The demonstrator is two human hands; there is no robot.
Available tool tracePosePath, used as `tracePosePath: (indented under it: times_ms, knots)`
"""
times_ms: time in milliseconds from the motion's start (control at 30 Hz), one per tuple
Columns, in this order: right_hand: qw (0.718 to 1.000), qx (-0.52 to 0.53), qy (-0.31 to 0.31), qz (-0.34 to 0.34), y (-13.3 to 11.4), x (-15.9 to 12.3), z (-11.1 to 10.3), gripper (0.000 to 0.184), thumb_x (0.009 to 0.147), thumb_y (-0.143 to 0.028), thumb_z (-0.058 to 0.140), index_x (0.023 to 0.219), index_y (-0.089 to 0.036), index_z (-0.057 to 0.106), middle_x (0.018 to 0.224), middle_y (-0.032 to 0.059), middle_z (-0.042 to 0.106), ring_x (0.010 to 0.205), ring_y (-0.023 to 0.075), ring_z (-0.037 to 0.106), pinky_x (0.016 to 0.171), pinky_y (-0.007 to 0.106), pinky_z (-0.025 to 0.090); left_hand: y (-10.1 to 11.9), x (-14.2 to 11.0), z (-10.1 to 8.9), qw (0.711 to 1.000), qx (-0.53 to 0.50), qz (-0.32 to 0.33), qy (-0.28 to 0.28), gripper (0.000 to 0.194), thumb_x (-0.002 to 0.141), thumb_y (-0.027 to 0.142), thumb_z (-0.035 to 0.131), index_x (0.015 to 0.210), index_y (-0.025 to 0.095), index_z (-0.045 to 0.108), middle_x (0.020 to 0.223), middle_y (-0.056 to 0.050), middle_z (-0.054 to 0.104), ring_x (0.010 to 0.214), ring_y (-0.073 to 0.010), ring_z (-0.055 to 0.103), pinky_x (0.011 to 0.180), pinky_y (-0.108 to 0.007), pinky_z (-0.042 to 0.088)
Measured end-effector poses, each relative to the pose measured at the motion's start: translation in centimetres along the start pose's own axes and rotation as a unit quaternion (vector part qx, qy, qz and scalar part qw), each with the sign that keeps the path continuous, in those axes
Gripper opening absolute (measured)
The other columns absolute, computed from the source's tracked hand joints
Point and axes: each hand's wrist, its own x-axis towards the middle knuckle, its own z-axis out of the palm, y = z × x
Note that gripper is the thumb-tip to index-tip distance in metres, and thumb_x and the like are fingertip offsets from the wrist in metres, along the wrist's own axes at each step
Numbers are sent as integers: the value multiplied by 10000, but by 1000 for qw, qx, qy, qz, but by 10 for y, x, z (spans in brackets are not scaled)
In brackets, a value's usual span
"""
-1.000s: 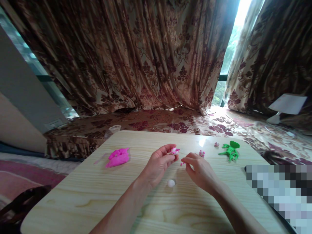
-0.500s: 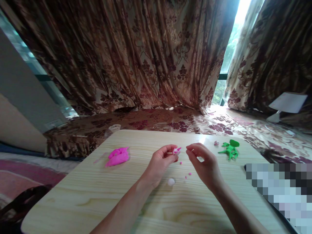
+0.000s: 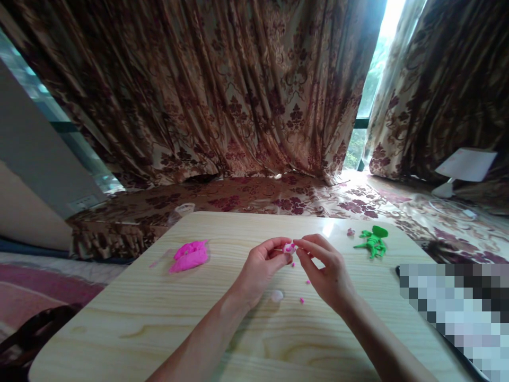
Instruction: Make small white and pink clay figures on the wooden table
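Between the thumb and fingers of my left hand (image 3: 264, 268) is a small white and pink clay piece (image 3: 288, 248). My right hand (image 3: 326, 265) is pinched at its right side, the fingertips touching its pink part; whether they hold a separate bit I cannot make out. Below the hands lie small pink clay bits (image 3: 301, 301) and a round white clay piece (image 3: 277, 296). A larger lump of bright pink clay (image 3: 190, 255) in its wrapping lies to the left.
A green toy figure (image 3: 374, 242) and a small pinkish piece (image 3: 350, 232) lie at the table's (image 3: 131, 313) far right. A blurred-out dark-edged object (image 3: 449, 318) is at the right edge. Behind stand a white lamp (image 3: 466, 164) and patterned curtains (image 3: 238, 95).
My right hand has moved left, from apart to touching the clay piece held in my left hand. One pink bit on the table now lies nearer to me. The view has shifted slightly.
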Motion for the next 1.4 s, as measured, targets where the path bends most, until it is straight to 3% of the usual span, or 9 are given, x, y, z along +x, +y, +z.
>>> tracePosePath:
  times_ms: [333,933,1133,1300,1400]
  knots:
    - [997,-49,-11,-54,0,0,1,332,836,-131,466,1098,-275,608,948,66,561,854,180,543,717,332,479,1,0,1,1000,-12,-5,-8,323,689,223,676,1002,150,643,903,-59,659,828,-152,585,835,-306,431]
    - [993,-91,-40,-66,-4,-1,0,529,764,-13,432,1213,-280,513,1053,69,536,970,216,493,815,386,453,6,-1,1,999,-49,-16,-16,273,718,241,653,974,148,655,907,-56,649,843,-156,586,860,-321,429]
    - [995,-80,-4,-64,-5,0,-2,515,796,-34,413,1234,-293,487,1073,73,529,989,217,497,822,407,452,4,-1,0,998,-56,-10,3,343,673,225,699,1007,166,643,910,-52,656,824,-147,595,847,-316,434]
    - [993,-89,-34,-68,-4,-1,-3,548,767,-3,408,1214,-304,511,1068,66,525,972,217,496,788,394,463,5,-1,1,998,-51,-21,-5,324,689,220,687,1004,161,639,901,-49,656,833,-145,594,851,-306,428]
    - [993,-95,-19,-70,-4,-1,-4,575,758,3,406,1233,-308,493,1065,68,528,968,219,501,787,399,468,5,-1,1,999,-46,-12,-8,306,698,214,678,997,158,642,903,-48,657,846,-146,589,861,-311,424]
